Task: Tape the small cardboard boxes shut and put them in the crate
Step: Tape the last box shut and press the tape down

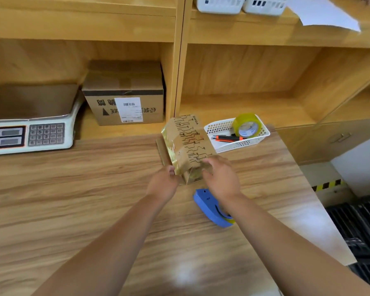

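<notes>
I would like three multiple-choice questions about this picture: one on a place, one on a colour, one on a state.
1. Where is the tape roll?
A) in the white basket
B) on the floor
C) in a drawer

2. What colour is the tape dispenser?
A) red
B) blue
C) green

3. How is the small cardboard box?
A) untouched
B) held by both hands
C) inside a crate

Answers: 1 A, it leans inside the basket; 2 B, its body is blue; 3 B, the left hand and the right hand grip its near end.
</notes>
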Motion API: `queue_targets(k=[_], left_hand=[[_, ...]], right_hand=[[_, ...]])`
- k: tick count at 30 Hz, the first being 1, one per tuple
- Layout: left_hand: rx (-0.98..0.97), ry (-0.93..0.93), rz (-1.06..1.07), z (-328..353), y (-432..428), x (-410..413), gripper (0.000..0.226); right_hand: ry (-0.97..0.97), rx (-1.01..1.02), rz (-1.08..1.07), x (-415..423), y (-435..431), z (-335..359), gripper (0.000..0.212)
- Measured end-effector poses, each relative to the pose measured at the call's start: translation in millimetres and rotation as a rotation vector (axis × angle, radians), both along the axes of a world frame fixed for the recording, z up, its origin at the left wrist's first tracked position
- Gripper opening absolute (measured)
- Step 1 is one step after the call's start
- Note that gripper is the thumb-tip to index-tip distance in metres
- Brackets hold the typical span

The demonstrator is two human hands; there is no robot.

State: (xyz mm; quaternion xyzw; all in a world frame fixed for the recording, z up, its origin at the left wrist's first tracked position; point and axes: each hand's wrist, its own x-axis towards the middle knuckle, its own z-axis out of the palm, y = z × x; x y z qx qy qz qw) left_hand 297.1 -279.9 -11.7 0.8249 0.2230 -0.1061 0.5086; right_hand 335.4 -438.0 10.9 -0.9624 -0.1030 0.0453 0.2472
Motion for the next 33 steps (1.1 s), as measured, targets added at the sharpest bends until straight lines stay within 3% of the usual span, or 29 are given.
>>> queue_targets(k=[5, 14, 21, 24, 33], left_hand=[[0.090, 0.050, 0.059, -5, -11, 28, 0.027], [-0.049, 0.110, 0.267, -21, -21, 51, 0.033], [-0.188, 0.056, 0.542, -15, -19, 51, 0.030], [-0.249, 0.012, 0.577, -7, -19, 44, 0.019], [-0.372, -0.118, 0.663, 18, 9, 5, 0.031]], right_hand=[[-0.029, -0.166, 0.066, 31, 11, -14, 0.063], [0.020, -0.302, 0.083, 53, 15, -21, 0.092], [0.089, -0.243, 0.113, 63, 9, -14, 0.089], [0.109, -0.210, 0.142, 62, 7, -13, 0.088], [0.184, -0.126, 0.216, 26, 36, -6, 0.082]])
